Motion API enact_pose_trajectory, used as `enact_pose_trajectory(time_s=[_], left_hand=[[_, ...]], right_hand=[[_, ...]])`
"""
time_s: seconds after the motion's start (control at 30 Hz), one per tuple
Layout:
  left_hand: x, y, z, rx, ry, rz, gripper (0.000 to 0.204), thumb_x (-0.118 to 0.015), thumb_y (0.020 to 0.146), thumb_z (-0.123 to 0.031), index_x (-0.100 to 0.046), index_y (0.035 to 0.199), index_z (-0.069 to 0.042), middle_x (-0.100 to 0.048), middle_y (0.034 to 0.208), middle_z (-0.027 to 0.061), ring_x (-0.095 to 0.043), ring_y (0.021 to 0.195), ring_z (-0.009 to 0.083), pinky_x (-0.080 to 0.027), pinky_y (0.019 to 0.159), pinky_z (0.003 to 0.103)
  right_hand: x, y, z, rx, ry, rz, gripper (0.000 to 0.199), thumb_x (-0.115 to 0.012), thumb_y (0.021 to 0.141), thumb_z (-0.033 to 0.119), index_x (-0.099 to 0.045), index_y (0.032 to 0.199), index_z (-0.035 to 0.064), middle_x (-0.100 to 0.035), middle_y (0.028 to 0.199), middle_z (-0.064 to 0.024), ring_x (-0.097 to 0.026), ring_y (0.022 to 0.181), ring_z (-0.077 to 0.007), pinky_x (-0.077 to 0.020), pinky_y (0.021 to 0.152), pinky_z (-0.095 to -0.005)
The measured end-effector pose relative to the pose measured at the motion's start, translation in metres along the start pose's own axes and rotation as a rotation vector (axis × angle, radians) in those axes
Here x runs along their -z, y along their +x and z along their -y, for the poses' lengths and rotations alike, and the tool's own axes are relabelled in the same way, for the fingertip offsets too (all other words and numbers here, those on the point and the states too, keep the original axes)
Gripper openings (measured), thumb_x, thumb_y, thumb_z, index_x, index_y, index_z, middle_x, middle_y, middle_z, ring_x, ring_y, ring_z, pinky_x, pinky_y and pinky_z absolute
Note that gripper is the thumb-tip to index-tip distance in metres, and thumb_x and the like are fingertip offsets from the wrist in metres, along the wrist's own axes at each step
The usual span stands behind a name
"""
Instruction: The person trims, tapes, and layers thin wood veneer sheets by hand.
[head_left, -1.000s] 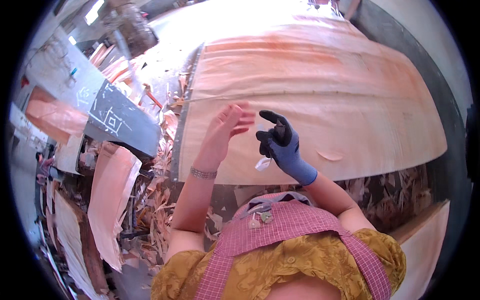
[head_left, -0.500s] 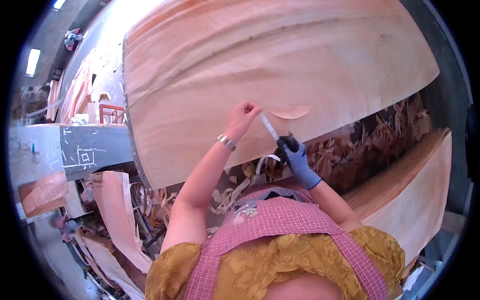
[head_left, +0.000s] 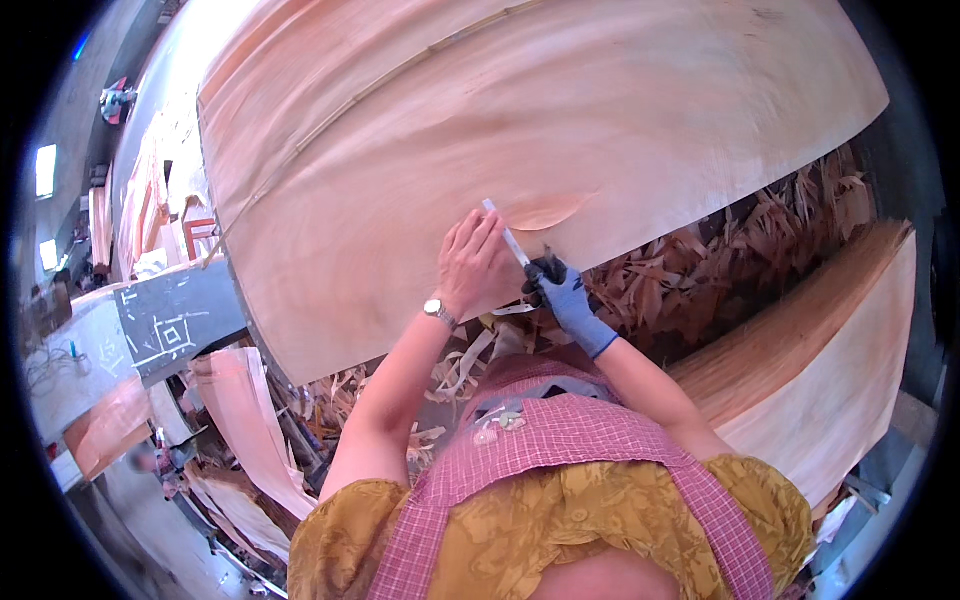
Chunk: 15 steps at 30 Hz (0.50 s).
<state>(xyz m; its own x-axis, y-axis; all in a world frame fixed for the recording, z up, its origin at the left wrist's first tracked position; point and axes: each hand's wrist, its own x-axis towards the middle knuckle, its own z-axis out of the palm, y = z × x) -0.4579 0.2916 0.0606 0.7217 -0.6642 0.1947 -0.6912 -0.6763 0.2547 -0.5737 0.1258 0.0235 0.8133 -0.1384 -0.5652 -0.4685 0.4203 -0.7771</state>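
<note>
A large pale wood veneer sheet (head_left: 340,260) spreads in front of me, with a leaf-shaped raised or split patch (head_left: 552,212) near its middle. My left hand (head_left: 470,262), bare and wearing a wristwatch, rests on the sheet with fingers stretched out beside a strip of white tape (head_left: 510,238). In a blue glove with dark fingers, my right hand (head_left: 566,298) is closed on the lower end of that tape. The strip slants up and left, its far end just past my left fingertips. Something small and dark sticks up at the right fingers; I cannot make it out.
Veneer scraps (head_left: 690,270) lie in a heap along the sheet's near right edge. A thick veneer stack (head_left: 830,350) stands at the right. A chalk-marked grey beam (head_left: 180,320) is at left, with long veneer pieces (head_left: 245,410) below it. Another person (head_left: 168,465) is at far left.
My left hand has gone from pinching the tape's upper end to lying spread beside it. My right hand, still gripping the tape, has moved slightly left. The view has shifted and turned a little.
</note>
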Motion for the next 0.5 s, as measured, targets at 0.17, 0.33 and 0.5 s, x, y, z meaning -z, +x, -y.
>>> enact_pose_trajectory(time_s=[0.17, 0.33, 0.5], left_hand=[[0.003, -0.002, -0.010, -0.008, 0.053, 0.083, 0.057, -0.068, 0.082, -0.021, -0.054, 0.136, -0.011, -0.051, 0.142, 0.0054, -0.043, 0.135, 0.0262, -0.034, 0.111, 0.046], [0.006, 0.019, -0.015, 0.189, -0.080, 0.277, 0.051, -0.067, 0.081, -0.019, -0.057, 0.131, -0.011, -0.052, 0.141, 0.0063, -0.045, 0.133, 0.0269, -0.033, 0.111, 0.044], [-0.011, 0.074, -0.091, -0.140, -0.022, 0.134, 0.054, -0.065, 0.081, -0.020, -0.054, 0.133, -0.012, -0.047, 0.144, 0.0065, -0.041, 0.135, 0.0278, -0.030, 0.112, 0.046]], right_hand=[[0.028, 0.001, 0.061, 0.609, -1.280, -0.136, 0.016, -0.062, 0.090, 0.010, -0.064, 0.105, 0.0035, -0.069, 0.082, -0.0064, -0.066, 0.066, -0.0148, -0.0519, 0.061, -0.0306], [0.075, 0.025, 0.062, 0.180, -0.286, -0.206, 0.012, -0.061, 0.093, 0.015, -0.065, 0.095, 0.0042, -0.070, 0.077, -0.0063, -0.061, 0.060, -0.0142, -0.0478, 0.057, -0.0293], [0.091, 0.033, 0.058, 0.045, -0.102, -0.209, 0.016, -0.062, 0.094, 0.016, -0.067, 0.092, 0.0014, -0.068, 0.075, -0.0026, -0.056, 0.058, -0.0085, -0.0451, 0.053, -0.0257]])
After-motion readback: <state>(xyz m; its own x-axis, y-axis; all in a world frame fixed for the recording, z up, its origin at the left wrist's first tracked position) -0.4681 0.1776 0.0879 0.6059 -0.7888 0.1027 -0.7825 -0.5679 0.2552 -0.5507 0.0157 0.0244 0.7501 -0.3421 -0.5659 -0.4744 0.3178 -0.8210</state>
